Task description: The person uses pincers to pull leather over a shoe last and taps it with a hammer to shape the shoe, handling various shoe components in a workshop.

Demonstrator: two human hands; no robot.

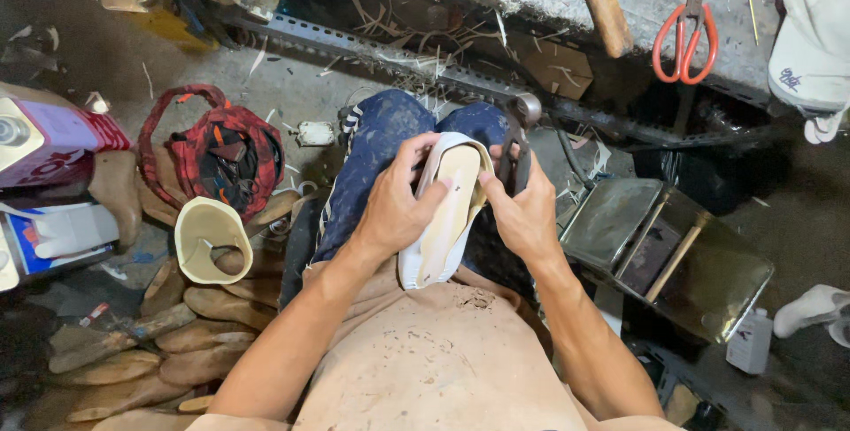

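I hold a white shoe upper stretched over a pale wooden last (447,209), sole side up, above my lap. My left hand (394,205) wraps its left side, thumb lying across the pale sole. My right hand (522,209) grips the toe end from the right, fingers curled around the edge. A dark metal tool (521,143) stands just behind my right hand; whether the hand touches it I cannot tell. My knees in blue patterned trousers (381,143) lie under the shoe.
Several wooden lasts (190,342) lie piled at lower left beside a cream cup-shaped piece (211,238) and a red bag (221,152). Orange-handled scissors (686,37) and a wooden-handled hammer (604,1) rest on the bench. A metal tray (673,249) sits at right, cans at left.
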